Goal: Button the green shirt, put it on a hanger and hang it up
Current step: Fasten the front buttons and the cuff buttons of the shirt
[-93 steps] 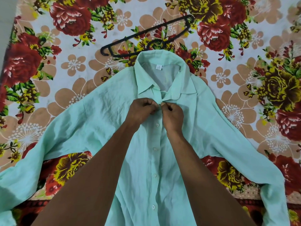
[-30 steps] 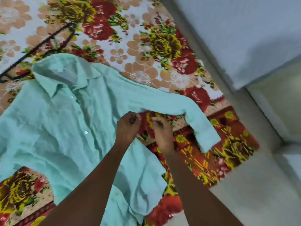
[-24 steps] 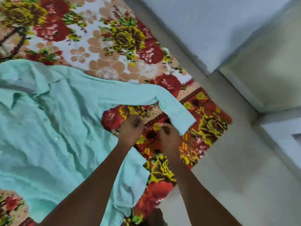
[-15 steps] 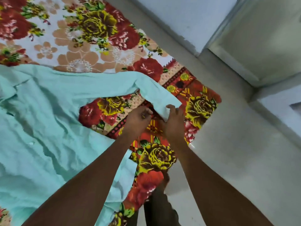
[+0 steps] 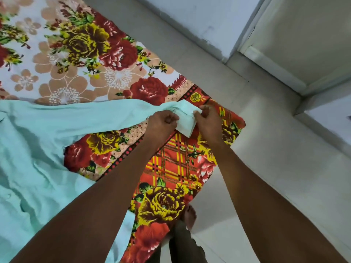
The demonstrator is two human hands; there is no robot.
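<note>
**Both hands pinch the cuff of the green shirt near the bedsheet's corner**

The green shirt (image 5: 38, 141) is a pale mint, light woven fabric, creased and rumpled across its body. It lies spread flat on a flowered bedsheet (image 5: 91, 59), filling the left part of the view and running out past the left and lower edges. A few small pale buttons show faintly along the body at the far left; whether they are fastened cannot be told from here. One long sleeve (image 5: 95, 116) stretches away from the body to the right, across the sheet toward its right-hand corner, where the floral print gives way to a red and yellow checked border.

The sleeve ends in a cuff (image 5: 185, 120), folded and slightly lifted off the sheet. The left hand (image 5: 161, 126) has its fingers curled and pinches the cuff's left side. The right hand (image 5: 209, 122) grips the cuff's right edge between thumb and fingers. The two hands sit close together with the cuff between them, and both forearms reach in from the lower edge of the view. The shirt's body lies well to the left of the hands.

A bare foot (image 5: 190, 215) rests on the pale floor (image 5: 266, 149) just off the sheet's edge.
</note>
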